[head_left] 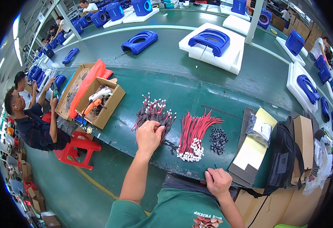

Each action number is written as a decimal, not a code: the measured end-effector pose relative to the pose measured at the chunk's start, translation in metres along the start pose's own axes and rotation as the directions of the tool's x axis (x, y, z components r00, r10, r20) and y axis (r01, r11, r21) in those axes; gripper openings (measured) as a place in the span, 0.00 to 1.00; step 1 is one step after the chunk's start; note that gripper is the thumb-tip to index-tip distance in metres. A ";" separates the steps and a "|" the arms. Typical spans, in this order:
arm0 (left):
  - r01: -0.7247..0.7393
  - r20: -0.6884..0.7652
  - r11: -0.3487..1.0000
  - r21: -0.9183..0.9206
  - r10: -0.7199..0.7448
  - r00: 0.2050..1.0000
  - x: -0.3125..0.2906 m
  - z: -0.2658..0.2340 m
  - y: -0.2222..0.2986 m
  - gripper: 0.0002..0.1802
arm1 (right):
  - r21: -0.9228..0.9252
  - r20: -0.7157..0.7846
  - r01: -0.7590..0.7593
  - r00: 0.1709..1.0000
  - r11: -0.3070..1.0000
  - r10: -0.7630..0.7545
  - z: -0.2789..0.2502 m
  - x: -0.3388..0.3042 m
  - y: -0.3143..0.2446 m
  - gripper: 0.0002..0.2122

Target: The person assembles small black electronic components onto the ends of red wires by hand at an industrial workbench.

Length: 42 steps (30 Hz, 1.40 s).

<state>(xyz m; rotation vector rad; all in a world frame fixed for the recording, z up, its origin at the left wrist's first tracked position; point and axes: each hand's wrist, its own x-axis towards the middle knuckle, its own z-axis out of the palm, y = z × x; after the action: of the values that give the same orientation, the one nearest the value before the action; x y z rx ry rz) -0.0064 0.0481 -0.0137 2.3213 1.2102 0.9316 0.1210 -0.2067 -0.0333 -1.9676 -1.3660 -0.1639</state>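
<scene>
My left hand (pixel 148 137) is over the near part of a pile of dark-sleeved wire leads (pixel 155 114) with white connectors. Its fingers are curled closed; what they grip, if anything, is hidden. By the table's near edge, my right hand (pixel 218 181) is closed, thumb against the fingers, with a small dark tip showing at them that I cannot name. Between the hands lies a bundle of red wires (pixel 194 129), its white connectors (pixel 191 152) toward me. Right of the bundle is a heap of small black rings (pixel 218 140).
At left, a cardboard box (pixel 111 104) holds white and orange glue guns (pixel 94 104) beside red plastic (pixel 92 83). A black mesh bag (pixel 282 159) and cardboard sheets (pixel 242 173) lie right. Blue casings (pixel 140 42) stand beyond. A co-worker (pixel 35 125) sits left near a red stool (pixel 79 150).
</scene>
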 end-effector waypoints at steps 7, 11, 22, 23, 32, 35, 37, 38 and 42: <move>-0.009 -0.040 0.999 0.040 0.011 0.999 -0.006 -0.006 0.006 0.07 | -0.007 0.006 0.007 1.000 1.000 -0.007 0.000 0.000 0.001 0.04; 0.008 0.009 0.997 -0.081 -0.007 1.000 -0.013 -0.008 0.022 0.05 | -0.015 0.007 -0.006 1.000 1.000 0.007 0.000 -0.001 0.001 0.05; -0.027 0.297 0.962 -0.272 0.111 0.948 -0.032 0.008 0.067 0.09 | 0.002 -0.007 0.000 1.000 1.000 0.000 0.000 0.002 -0.001 0.04; -0.030 0.297 0.960 -0.278 0.116 0.948 -0.031 0.012 0.071 0.09 | -0.004 -0.010 -0.001 1.000 1.000 0.001 0.000 0.002 -0.001 0.04; -0.129 0.383 0.991 -0.024 0.128 0.915 -0.020 0.031 0.086 0.10 | -0.001 -0.027 0.006 1.000 1.000 -0.006 -0.001 0.000 0.000 0.04; -0.124 0.447 0.992 -0.027 0.123 0.886 -0.023 0.018 0.087 0.10 | 0.002 -0.017 -0.003 1.000 1.000 0.003 -0.002 0.001 0.000 0.04; -0.132 0.422 0.990 -0.038 0.136 0.896 -0.027 0.011 0.084 0.10 | 0.005 -0.010 0.004 1.000 1.000 -0.004 -0.003 0.002 -0.001 0.04; -0.127 0.416 0.992 -0.028 0.127 0.900 -0.030 0.008 0.080 0.10 | 0.006 -0.010 0.002 1.000 1.000 -0.002 -0.004 0.002 -0.001 0.04; -0.099 0.357 0.989 -0.108 0.131 0.925 -0.031 -0.016 0.079 0.09 | 0.128 0.033 -0.063 0.998 0.990 0.059 -0.009 0.002 -0.003 0.04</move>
<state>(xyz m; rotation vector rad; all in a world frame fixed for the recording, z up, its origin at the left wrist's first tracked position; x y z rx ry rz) 0.0159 -0.0215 0.0314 2.3774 0.8711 0.5408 0.1217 -0.2098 -0.0240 -1.9080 -1.3007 -0.0176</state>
